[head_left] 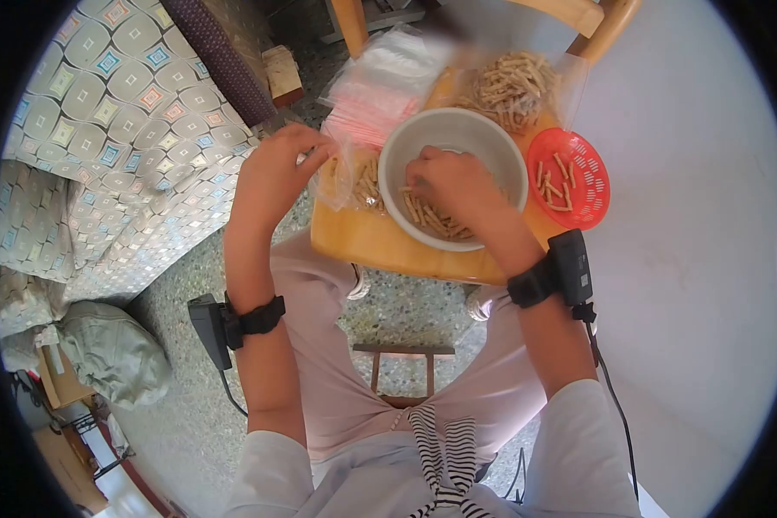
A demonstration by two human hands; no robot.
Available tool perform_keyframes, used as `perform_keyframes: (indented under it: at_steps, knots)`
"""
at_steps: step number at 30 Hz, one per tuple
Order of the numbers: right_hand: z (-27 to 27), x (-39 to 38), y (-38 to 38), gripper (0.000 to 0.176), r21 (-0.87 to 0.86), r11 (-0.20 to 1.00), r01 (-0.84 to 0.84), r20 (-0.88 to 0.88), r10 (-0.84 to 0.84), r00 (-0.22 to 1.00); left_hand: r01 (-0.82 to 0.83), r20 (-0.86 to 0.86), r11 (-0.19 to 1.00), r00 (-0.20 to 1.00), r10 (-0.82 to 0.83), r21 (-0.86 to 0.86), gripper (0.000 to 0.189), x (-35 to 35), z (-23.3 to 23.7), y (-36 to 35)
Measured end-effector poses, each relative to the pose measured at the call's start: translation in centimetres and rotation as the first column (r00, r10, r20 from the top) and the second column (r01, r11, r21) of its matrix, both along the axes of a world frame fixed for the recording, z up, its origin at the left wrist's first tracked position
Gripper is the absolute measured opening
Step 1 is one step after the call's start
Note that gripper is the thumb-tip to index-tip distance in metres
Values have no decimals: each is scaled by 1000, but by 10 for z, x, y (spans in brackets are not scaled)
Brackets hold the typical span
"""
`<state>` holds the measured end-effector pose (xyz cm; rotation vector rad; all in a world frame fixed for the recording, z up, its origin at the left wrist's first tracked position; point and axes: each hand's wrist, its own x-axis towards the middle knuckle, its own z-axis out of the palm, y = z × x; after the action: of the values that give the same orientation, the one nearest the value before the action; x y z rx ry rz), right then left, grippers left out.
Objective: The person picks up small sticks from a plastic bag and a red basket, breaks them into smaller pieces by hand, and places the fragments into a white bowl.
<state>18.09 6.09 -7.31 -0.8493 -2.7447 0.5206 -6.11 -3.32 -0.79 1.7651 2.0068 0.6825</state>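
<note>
Two hands at work: left hand (276, 177) pinches a small bag (360, 180) (partly filled); right hand (457, 186), fingers curled, grasps sticks (436, 220) inside the white bowl (462, 129).

Right grip (457, 186): fingertips buried among the sticks in the bowl (397, 151), so whether any are held cannot be read; bowl floor hidden under it. Left grip (272, 173): fingertips hidden behind its own back at the mouth of the small bag (358, 181), hold unconfirmed. Large bag of sticks (514, 86) blurred. Chair back (578, 13) cut off by the top edge. Far part of the surface (363, 242) hidden under the bags.
</note>
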Motion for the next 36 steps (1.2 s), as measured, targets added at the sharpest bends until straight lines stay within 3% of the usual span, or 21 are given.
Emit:
perform_keyframes:
  at_steps: [2,3,5,6,7,8,9,11,15,26,28,29,31,36]
  knots:
    - [2,0,4,9,18,1000,7,3,-7,1000,-17,-128,957,990,57,289,16,-3,-9,4]
    - [7,-1,6,10,24,999,41,-64,-39,997,-21,-127,957,990,60,288,16,1,-4,4]
    - [17,-4,5,12,26,997,73,-134,-69,989,-194,-86,885,964,253,424,17,15,11,7]
    - [22,-6,4,14,50,996,69,-246,-55,968,-195,-88,884,963,255,424,17,20,12,9]
    - [26,-9,3,16,75,995,69,-355,-38,934,-113,-25,890,990,138,441,16,25,13,10]
    - [31,-10,2,16,76,995,68,-355,-37,934,-31,36,886,999,16,462,16,29,13,11]
    - [34,-12,-1,17,53,996,67,-406,-40,913,-31,35,886,999,17,463,16,35,15,12]
    - [38,-12,-2,18,30,997,65,-456,-44,889,162,153,930,963,-222,331,18,46,17,12]
    - [37,-7,0,18,66,995,77,-535,-30,845,211,156,925,950,-269,315,18,63,14,16]
    - [45,-6,-1,19,133,977,168,-651,-42,758,70,167,894,973,-158,442,12,80,17,23]
    - [52,-4,-4,20,-24,982,186,-668,-154,728,75,169,871,970,-177,485,11,80,15,24]
    - [52,-3,-3,20,-24,982,189,-668,-156,728,76,172,846,966,-194,527,10,80,14,25]
    - [52,-1,3,19,141,947,288,-656,-128,744,55,176,841,968,-176,538,9,80,13,24]
    - [51,7,11,17,161,951,265,-677,-88,730,-50,269,892,960,-81,449,11,82,15,24]
